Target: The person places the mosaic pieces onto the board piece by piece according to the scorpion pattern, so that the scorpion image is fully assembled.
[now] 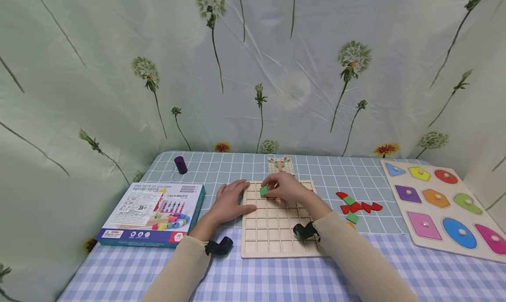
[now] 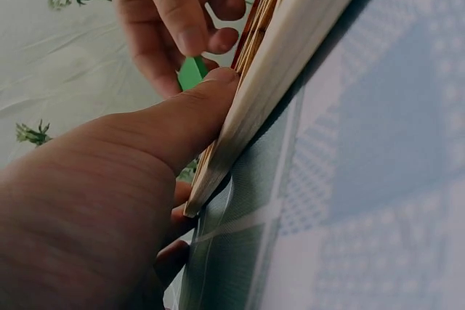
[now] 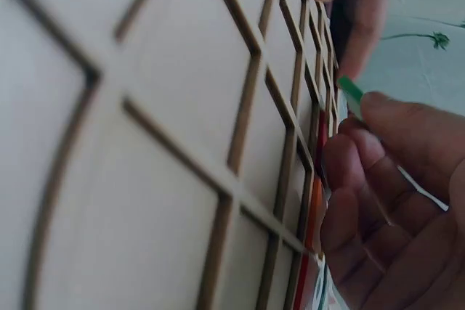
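My right hand (image 1: 286,187) pinches a small green square tile (image 1: 263,191) between thumb and fingertips, above the upper left part of a wooden grid board (image 1: 262,236). In the right wrist view the green tile (image 3: 351,95) is tilted, just off the board's surface. My left hand (image 1: 232,204) rests at the board's left edge, thumb on the rim and fingers spread toward the upper corner. Red and orange pieces lie in the board's top rows, partly hidden by the right hand. Behind the board stands a small pattern card (image 1: 280,165) with a coloured figure.
Red, green and orange pieces (image 1: 356,206) lie loose to the board's right. A wooden shape puzzle (image 1: 428,201) with knobs sits at the far right. On the left are a boxed bead set (image 1: 152,214) and a purple cylinder (image 1: 180,165). A flowered curtain hangs behind the table.
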`<state>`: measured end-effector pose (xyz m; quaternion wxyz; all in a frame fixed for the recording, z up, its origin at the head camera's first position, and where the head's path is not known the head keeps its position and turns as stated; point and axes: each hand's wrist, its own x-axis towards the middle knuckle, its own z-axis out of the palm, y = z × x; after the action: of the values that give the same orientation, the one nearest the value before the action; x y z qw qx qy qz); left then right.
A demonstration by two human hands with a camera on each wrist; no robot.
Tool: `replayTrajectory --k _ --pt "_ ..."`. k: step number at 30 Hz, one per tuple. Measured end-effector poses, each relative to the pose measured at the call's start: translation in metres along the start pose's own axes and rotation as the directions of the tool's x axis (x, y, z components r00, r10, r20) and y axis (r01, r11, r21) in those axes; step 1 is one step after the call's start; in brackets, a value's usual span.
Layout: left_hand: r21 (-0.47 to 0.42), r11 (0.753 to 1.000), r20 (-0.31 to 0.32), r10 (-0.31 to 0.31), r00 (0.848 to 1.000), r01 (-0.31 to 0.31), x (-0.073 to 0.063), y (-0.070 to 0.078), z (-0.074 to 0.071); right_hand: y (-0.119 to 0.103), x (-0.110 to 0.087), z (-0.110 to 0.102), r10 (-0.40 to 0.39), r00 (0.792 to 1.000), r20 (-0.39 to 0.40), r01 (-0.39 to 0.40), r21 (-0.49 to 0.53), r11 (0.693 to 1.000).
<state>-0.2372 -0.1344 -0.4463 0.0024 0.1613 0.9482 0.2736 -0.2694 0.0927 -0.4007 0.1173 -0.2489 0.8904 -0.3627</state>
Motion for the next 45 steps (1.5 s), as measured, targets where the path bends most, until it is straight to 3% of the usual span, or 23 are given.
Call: replayTrajectory --k 17,28,37,45 --pt "0.018 1.0 -0.014 0.016 1.0 -0.016 -0.002 0.001 -0.001 -0.011 0.005 0.016 0.078 0.997 -0.016 -0.079 -0.069 0.994" --pt "0.017 1.0 -0.009 0.015 1.0 -0.015 -0.002 0.002 -0.002 -0.008 0.006 0.017 0.088 0.996 -0.023 -0.09 -0.097 0.991" --pt "0.021 1.0 -0.012 0.017 1.0 -0.017 -0.003 0.002 -0.002 -0.007 0.002 0.015 0.071 0.997 -0.009 -0.072 -0.069 0.995" --pt "0.02 1.0 -0.011 0.022 1.0 -0.021 -0.003 0.002 -0.001 -0.011 -0.006 0.01 -0.032 0.998 0.057 0.045 -0.24 0.97"
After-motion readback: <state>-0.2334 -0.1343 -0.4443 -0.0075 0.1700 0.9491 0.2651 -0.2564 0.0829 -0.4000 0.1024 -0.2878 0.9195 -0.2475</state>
